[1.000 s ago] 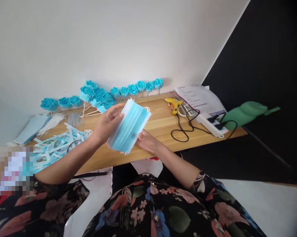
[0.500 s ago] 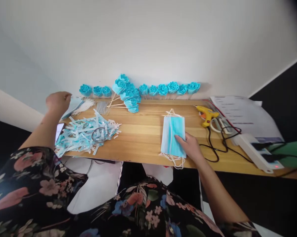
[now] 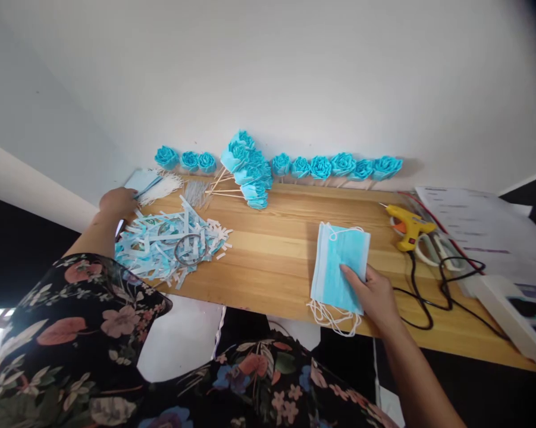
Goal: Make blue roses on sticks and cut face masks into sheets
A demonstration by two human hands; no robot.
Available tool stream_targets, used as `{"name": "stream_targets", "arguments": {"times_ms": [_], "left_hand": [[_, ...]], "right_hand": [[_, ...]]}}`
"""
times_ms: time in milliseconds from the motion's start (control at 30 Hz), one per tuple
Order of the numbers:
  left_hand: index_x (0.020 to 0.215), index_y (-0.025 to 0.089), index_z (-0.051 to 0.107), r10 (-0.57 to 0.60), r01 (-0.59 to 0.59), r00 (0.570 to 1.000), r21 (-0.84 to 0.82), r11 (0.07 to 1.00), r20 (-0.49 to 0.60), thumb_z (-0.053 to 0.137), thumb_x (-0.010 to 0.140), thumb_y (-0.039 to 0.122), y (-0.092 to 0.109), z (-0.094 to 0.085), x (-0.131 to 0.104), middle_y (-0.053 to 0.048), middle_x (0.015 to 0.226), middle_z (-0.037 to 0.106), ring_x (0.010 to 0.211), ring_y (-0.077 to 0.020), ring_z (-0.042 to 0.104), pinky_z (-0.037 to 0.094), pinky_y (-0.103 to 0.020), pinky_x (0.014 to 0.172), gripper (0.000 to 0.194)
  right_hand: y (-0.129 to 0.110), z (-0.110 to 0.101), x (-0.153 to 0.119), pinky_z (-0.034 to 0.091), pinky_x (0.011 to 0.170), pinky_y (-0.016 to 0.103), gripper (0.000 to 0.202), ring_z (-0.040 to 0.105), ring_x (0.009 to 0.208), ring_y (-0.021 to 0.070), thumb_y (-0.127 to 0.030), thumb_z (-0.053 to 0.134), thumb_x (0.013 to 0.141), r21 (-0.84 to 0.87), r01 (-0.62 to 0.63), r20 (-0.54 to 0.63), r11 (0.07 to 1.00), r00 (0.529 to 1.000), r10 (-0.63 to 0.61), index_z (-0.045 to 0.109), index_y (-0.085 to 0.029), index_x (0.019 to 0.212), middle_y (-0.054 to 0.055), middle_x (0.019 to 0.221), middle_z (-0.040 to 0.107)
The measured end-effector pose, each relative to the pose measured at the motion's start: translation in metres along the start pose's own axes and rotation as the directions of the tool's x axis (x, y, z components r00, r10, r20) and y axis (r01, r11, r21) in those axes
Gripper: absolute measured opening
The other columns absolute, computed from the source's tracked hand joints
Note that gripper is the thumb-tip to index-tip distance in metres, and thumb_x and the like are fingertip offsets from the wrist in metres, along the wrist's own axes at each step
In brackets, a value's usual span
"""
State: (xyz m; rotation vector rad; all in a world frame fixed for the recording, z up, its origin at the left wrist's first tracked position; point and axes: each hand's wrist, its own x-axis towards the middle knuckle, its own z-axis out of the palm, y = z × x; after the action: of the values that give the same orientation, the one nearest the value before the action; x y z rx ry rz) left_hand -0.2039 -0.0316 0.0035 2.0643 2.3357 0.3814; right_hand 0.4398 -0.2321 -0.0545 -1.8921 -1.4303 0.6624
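Note:
My right hand [image 3: 377, 294] grips a small stack of blue face masks [image 3: 343, 264] by its right edge, thumb on top. White ear loops hang from the near end of the stack and curl over its far end. At the far left, my left hand [image 3: 118, 203] is lowered against a pile of light-blue folded sheets [image 3: 143, 179] with a white fringe. Its fingers point away and are mostly hidden, so their grip does not show. Just in front of it lies a heap of cut blue and white strips [image 3: 160, 244], with a dark ring [image 3: 191, 249] on top.
Blue paper-like roses [image 3: 320, 167] stand along the wall, and several on sticks [image 3: 250, 172] lie bunched mid-table. Thin grey strands [image 3: 196, 193] lie beside them. To the right are a yellow glue gun [image 3: 408, 226], white-handled scissors [image 3: 428, 249], papers [image 3: 477, 220] and a power strip [image 3: 504, 303].
My left hand has come down from above onto the sheets' near side. The view has shifted, and the mask stack in my right hand has tilted slightly and appears nearer.

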Motion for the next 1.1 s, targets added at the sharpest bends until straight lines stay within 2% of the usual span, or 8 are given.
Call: {"name": "stream_targets", "arguments": {"times_ms": [233,367,433,633,767,900,1033,1100], "left_hand": [[0.059,0.015,0.055,-0.268,0.271,0.962,0.135,0.953,-0.044,0.053,0.075,0.026,-0.002,-0.007,-0.003,-0.001,0.046,0.034,0.078,-0.0221,0.053,0.041,-0.035,0.074,0.02],[0.095,0.005,0.066,-0.463,0.503,0.845,0.107,0.857,-0.268,0.042,0.09,0.028,-0.01,-0.027,0.008,-0.011,0.076,0.062,0.095,-0.0276,0.057,0.044,-0.043,0.081,0.034],[0.11,-0.002,0.063,-0.505,0.555,0.81,0.11,0.825,-0.299,0.039,0.093,0.024,-0.011,-0.031,0.015,-0.017,0.09,0.066,0.101,-0.0279,0.056,0.045,-0.044,0.083,0.039],[0.09,0.001,0.068,-0.366,0.378,0.926,0.191,0.906,-0.096,0.047,0.087,0.02,0.005,0.007,0.017,-0.017,0.088,0.063,0.107,-0.0312,0.054,0.044,-0.049,0.085,0.029],[0.077,0.005,0.068,-0.348,0.353,0.936,0.155,0.923,-0.059,0.052,0.083,0.029,0.012,0.024,0.016,-0.014,0.076,0.058,0.105,-0.0315,0.053,0.045,-0.049,0.085,0.03],[0.101,-0.001,0.07,-0.369,0.394,0.914,0.153,0.906,-0.172,0.045,0.089,0.029,0.009,0.01,0.022,-0.021,0.102,0.063,0.109,-0.0321,0.052,0.045,-0.049,0.088,0.041],[0.122,-0.01,0.058,-0.508,0.543,0.826,0.099,0.834,-0.245,0.03,0.094,0.018,0.002,-0.014,0.032,-0.028,0.129,0.053,0.12,-0.0349,0.05,0.044,-0.052,0.094,0.048],[0.13,-0.014,0.047,-0.437,0.456,0.873,0.048,0.888,-0.217,0.017,0.094,0.01,-0.004,-0.026,0.038,-0.033,0.134,0.044,0.131,-0.0409,0.041,0.037,-0.062,0.099,0.052]], "right_hand": [[0.001,-0.002,-0.001,0.042,0.049,0.028,0.046,0.055,0.053,0.0188,-0.063,0.058,0.075,-0.05,-0.004,-0.024,0.999,1.0,0.003,0.061,-0.019,0.062,0.002,0.054,0.06],[0.005,-0.002,0.0,0.045,0.052,0.028,0.046,0.058,0.057,0.0201,-0.063,0.057,0.076,-0.054,-0.029,-0.004,0.998,1.0,0.029,0.064,-0.018,0.066,0.002,0.059,0.063],[0.005,-0.002,0.0,0.045,0.052,0.029,0.046,0.059,0.058,0.0207,-0.063,0.057,0.076,-0.059,-0.04,-0.004,0.997,0.999,0.04,0.065,-0.018,0.066,0.002,0.059,0.063],[0.004,-0.001,-0.001,0.044,0.051,0.028,0.046,0.058,0.057,0.0204,-0.063,0.059,0.075,-0.041,-0.058,-0.012,0.997,0.998,0.057,0.066,-0.018,0.066,0.003,0.059,0.064],[0.006,0.0,-0.002,0.045,0.051,0.028,0.047,0.057,0.057,0.0198,-0.064,0.059,0.075,-0.031,-0.061,-0.008,0.998,0.998,0.061,0.065,-0.018,0.066,0.002,0.059,0.062],[0.007,0.0,-0.001,0.045,0.051,0.029,0.047,0.058,0.058,0.0202,-0.064,0.059,0.075,-0.032,-0.069,-0.018,0.997,0.998,0.068,0.067,-0.018,0.069,0.002,0.059,0.062],[0.004,0.001,-0.001,0.046,0.052,0.03,0.047,0.059,0.059,0.0214,-0.064,0.059,0.074,-0.017,-0.081,-0.017,0.997,0.997,0.081,0.068,-0.018,0.071,0.004,0.061,0.065],[0.001,0.0,-0.002,0.046,0.051,0.03,0.047,0.058,0.058,0.0213,-0.064,0.06,0.073,-0.019,-0.086,-0.021,0.996,0.996,0.085,0.067,-0.018,0.068,0.004,0.06,0.064]]}}
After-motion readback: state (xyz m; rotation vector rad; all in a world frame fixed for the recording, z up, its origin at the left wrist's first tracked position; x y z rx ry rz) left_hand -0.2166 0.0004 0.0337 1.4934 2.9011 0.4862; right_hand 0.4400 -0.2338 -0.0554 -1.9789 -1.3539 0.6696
